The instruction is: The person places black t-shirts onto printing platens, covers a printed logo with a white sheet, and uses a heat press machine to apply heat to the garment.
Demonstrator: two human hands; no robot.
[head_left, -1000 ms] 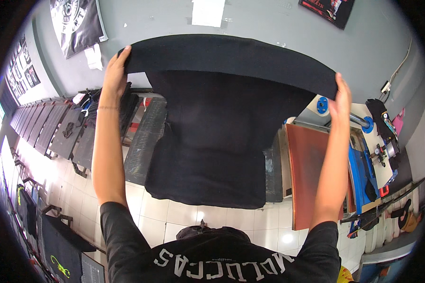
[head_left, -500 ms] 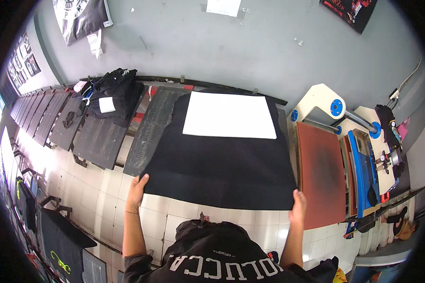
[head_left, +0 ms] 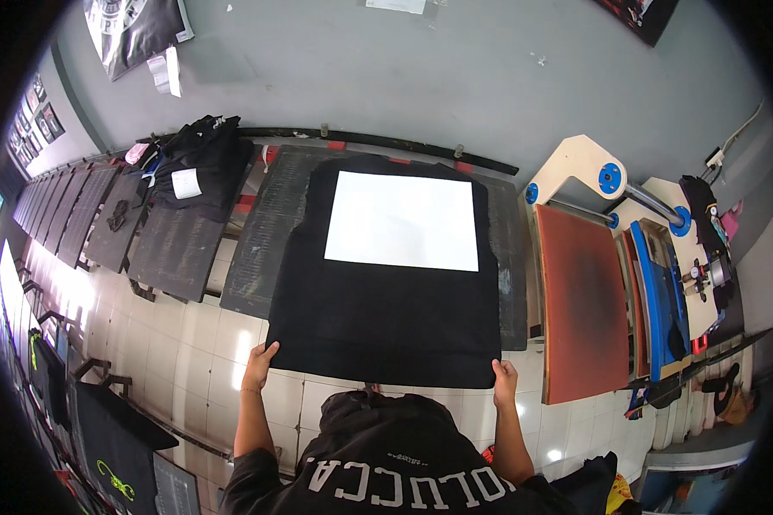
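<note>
A black T-shirt [head_left: 378, 322] lies spread over a dark board, its lower hem reaching out past the board's near edge. On its upper half rests a white rectangular sheet [head_left: 401, 221], slightly tilted. My left hand [head_left: 257, 365] pinches the hem's left corner between thumb and fingers. At the opposite corner, my right hand [head_left: 505, 380] grips the hem in the same way. Between the two hands the cloth is stretched fairly flat.
Left of the shirt, a pile of black garments [head_left: 199, 154] sits on more dark boards [head_left: 170, 249]. To the right stands a heat-press-like machine with a reddish-brown plate [head_left: 580, 300] and blue frame [head_left: 659, 300]. A grey wall [head_left: 343, 77] rises behind; below are white floor tiles [head_left: 172, 343].
Both hands have come closer together and slightly lower, bringing the hem nearer to me. The shirt and white sheet have moved toward me, and the shirt looks narrower, baring the board at right.
</note>
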